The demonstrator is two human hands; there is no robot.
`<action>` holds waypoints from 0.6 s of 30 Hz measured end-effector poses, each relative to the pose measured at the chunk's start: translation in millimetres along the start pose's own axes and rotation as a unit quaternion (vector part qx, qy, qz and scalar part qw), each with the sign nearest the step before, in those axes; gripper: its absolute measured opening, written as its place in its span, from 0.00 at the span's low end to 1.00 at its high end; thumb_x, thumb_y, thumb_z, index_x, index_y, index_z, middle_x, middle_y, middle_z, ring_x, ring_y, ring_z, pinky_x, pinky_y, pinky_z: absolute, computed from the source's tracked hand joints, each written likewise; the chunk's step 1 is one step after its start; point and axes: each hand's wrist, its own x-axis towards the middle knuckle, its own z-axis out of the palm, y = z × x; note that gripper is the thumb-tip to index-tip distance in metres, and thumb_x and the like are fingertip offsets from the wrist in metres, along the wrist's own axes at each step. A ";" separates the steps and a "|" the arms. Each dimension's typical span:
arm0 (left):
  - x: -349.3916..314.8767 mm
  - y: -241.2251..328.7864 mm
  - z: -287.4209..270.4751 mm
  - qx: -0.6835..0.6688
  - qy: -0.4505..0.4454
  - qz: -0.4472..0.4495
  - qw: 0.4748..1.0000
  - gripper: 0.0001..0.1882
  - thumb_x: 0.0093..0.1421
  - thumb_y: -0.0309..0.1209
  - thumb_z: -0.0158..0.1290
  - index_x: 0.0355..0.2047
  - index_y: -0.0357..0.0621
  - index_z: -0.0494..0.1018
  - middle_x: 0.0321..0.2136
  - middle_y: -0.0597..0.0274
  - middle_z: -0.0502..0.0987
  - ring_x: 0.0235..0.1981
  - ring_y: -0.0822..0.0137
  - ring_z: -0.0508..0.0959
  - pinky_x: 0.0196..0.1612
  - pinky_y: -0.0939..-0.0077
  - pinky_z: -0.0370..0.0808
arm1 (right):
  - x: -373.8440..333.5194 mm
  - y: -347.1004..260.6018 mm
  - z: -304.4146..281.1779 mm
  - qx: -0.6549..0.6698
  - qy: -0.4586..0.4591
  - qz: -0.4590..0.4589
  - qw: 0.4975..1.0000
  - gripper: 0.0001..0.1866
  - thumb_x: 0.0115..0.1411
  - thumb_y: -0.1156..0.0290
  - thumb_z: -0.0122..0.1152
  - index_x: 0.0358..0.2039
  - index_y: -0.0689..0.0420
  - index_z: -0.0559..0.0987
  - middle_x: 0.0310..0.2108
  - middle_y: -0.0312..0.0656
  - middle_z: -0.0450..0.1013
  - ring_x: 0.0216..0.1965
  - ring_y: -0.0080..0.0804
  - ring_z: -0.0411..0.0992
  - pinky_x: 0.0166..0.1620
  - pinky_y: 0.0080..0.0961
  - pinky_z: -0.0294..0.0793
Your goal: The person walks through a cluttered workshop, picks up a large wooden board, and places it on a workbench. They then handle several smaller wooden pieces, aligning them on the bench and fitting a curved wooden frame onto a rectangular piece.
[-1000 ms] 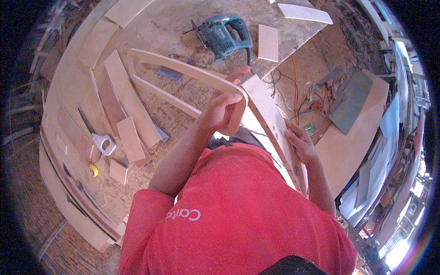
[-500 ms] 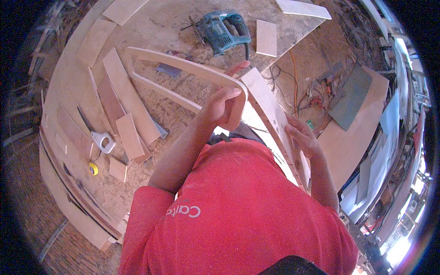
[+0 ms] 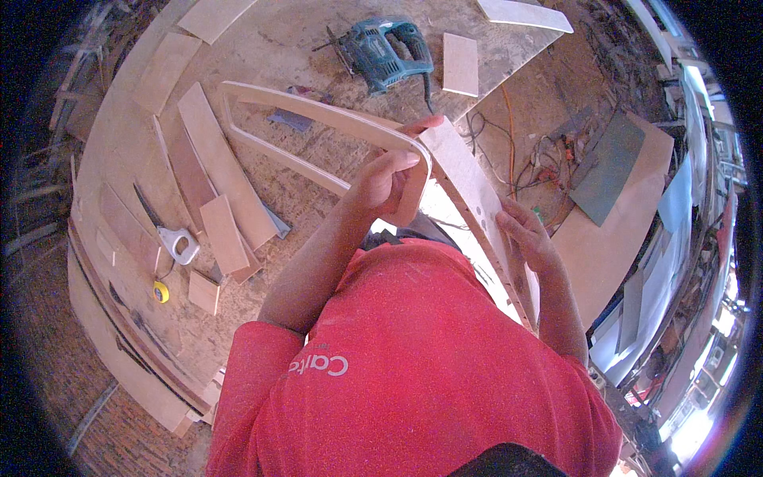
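Observation:
My left hand [image 3: 380, 181] is closed round the rounded end of a plywood frame [image 3: 314, 110], a long loop with pale cut edges. That frame stretches away to the far left over the workbench. Beyond the loop, my left fingertips meet the far end of a long wooden board [image 3: 461, 157]. My right hand [image 3: 528, 237] grips the same board farther down, thumb on its upper face and the other fingers partly hidden. The board slants from the frame's rounded end toward my right side, with small dark marks along its edge.
On the workbench [image 3: 278, 48] lie a teal jigsaw [image 3: 385, 54], a handsaw with a white handle [image 3: 181, 246], a yellow tape measure [image 3: 160, 292] and several wood offcuts [image 3: 224, 234]. Tangled cables [image 3: 548, 163] and a dark green sheet [image 3: 610, 171] are at the right.
My left fingers, raised beside the board's end before, now rest against it. The board has shifted very slightly; the frame and right hand stay nearly in place.

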 end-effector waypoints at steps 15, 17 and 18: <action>3.2 -5.9 -3.4 0.039 0.016 0.024 0.999 0.31 0.55 0.28 0.48 0.61 0.39 0.65 0.34 0.60 0.77 0.31 0.72 0.78 0.36 0.78 0.78 | 0.2 8.7 -8.6 0.000 0.013 -0.051 0.999 0.26 0.68 0.63 0.57 0.63 0.61 0.70 0.45 0.38 0.77 0.45 0.24 0.73 0.51 0.24 0.72; 4.3 -6.5 5.5 0.040 0.032 0.036 0.998 0.30 0.55 0.27 0.48 0.61 0.39 0.65 0.33 0.61 0.77 0.30 0.73 0.78 0.36 0.78 0.78 | -1.3 11.4 -10.2 -0.020 0.045 -0.052 0.997 0.26 0.68 0.63 0.57 0.64 0.60 0.70 0.41 0.36 0.76 0.42 0.23 0.72 0.48 0.22 0.72; 4.9 -6.6 8.0 0.041 0.042 0.042 0.997 0.30 0.55 0.27 0.48 0.61 0.39 0.65 0.33 0.61 0.77 0.29 0.73 0.78 0.37 0.78 0.78 | -0.5 12.0 -12.2 -0.028 0.044 -0.051 0.997 0.26 0.68 0.63 0.57 0.64 0.59 0.71 0.40 0.35 0.76 0.42 0.22 0.72 0.47 0.21 0.72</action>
